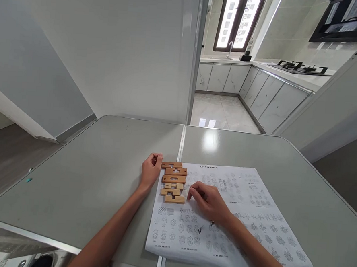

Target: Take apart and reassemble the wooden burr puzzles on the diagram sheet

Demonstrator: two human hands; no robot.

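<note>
Several notched wooden puzzle bars [173,182] lie side by side in a column on the left part of a large printed instruction sheet [230,217]. My left hand [151,169] rests at the column's upper left, fingers curled with the fingertips against the end of the top bar. My right hand [207,199] lies on the sheet just right of the bars, fingers curled down, tips close to the lowest bars. Whether either hand pinches a bar is unclear.
The sheet lies on a grey-green folding table [82,176] with a seam [181,143] down the middle. A white wall stands behind, and a doorway at the back right opens into a kitchen with cabinets [259,90].
</note>
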